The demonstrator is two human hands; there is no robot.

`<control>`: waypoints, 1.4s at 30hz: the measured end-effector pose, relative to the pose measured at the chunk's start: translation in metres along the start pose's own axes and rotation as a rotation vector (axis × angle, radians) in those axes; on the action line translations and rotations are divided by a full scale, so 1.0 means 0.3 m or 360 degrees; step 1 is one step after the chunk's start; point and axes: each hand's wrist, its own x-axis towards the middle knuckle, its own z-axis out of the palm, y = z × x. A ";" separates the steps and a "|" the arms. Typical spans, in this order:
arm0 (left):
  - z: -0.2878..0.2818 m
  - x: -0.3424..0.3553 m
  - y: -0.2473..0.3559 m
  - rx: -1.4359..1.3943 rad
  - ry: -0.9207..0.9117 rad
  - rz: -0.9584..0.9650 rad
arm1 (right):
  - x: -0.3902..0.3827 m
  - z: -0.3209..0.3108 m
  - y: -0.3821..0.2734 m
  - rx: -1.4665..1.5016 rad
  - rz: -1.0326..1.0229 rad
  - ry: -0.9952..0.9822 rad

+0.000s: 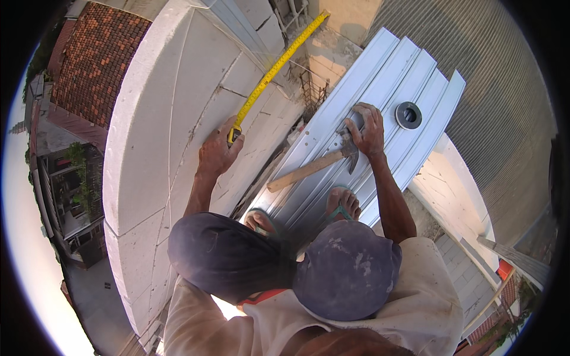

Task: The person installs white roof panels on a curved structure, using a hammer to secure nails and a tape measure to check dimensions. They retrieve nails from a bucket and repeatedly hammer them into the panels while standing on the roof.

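My left hand [217, 148] is closed round the case of a tape measure [234, 133] at the pale block wall. Its yellow blade [274, 69] runs out to the upper right, its far end by a corner of the masonry. My right hand [369, 132] lies over ribbed metal panels [380, 71], fingers curled at the head of a claw hammer [312, 168]. The hammer's wooden handle points to the lower left across the panels. Right of that hand sits a dark grey ring-shaped roll [399, 115] with a hole in its middle.
My sandalled feet [343, 204] stand on the panels. A thin string [174, 107] runs along the wall [142, 148], beyond whose left edge the ground drops far below. Rebar [313, 89] sticks up beyond the panels. Corrugated roofing [475, 89] spreads at the right.
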 end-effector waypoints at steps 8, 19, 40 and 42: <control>-0.028 -0.011 0.040 -0.0033 -0.0077 -0.0038 | 0.002 -0.018 -0.014 0.0001 -0.0004 -0.0011; -0.321 -0.320 0.100 -0.0145 -0.0640 -0.0192 | 0.032 -0.076 -0.027 -0.0032 0.0083 -0.0457; -1.932 -1.374 0.527 -0.1050 -0.0152 -0.0197 | 0.210 -1.277 -1.272 -0.0062 0.1361 -0.1634; -2.089 -1.517 0.541 -0.1012 -0.0054 -0.0170 | 0.230 -1.387 -1.386 0.0013 0.1628 -0.1661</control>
